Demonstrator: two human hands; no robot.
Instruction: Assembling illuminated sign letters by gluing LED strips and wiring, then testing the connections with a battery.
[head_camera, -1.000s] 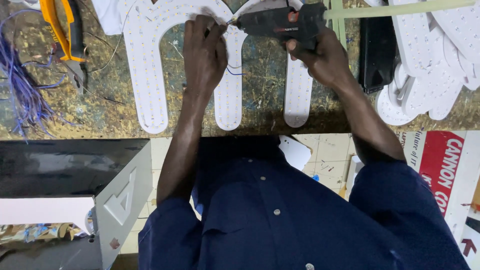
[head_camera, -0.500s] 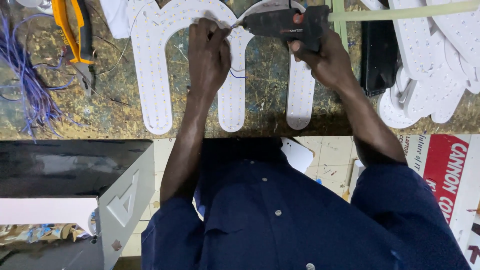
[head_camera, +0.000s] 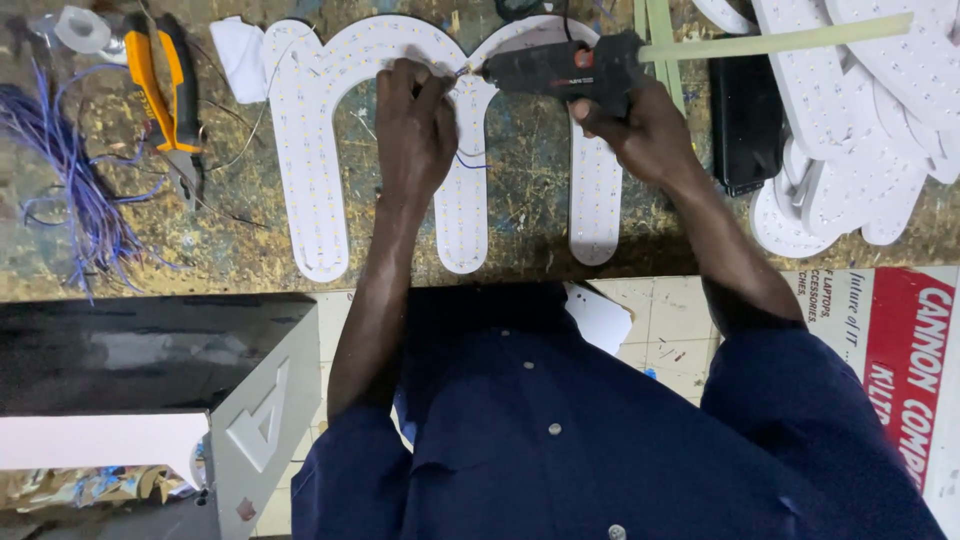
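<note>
A white m-shaped letter board (head_camera: 320, 150) dotted with small LEDs lies on the worn workbench (head_camera: 240, 250). My left hand (head_camera: 415, 130) rests on its middle arch, fingertips pinching thin wires (head_camera: 462, 160) at the board. My right hand (head_camera: 640, 125) grips a black glue gun (head_camera: 560, 68), and a pale green glue stick (head_camera: 790, 42) sticks out of its back to the right. The gun's nozzle points left and almost touches my left fingertips.
Orange-handled pliers (head_camera: 165, 95), a purple wire bundle (head_camera: 70, 170) and a tape roll (head_camera: 80, 28) lie at the left. White letter pieces (head_camera: 860, 130) are stacked at the right beside a black box (head_camera: 745, 120). A grey box (head_camera: 265, 420) stands lower left.
Both hands stay at the same spot on the board, nozzle still by my left fingertips. The whole scene has slid slightly down in view.
</note>
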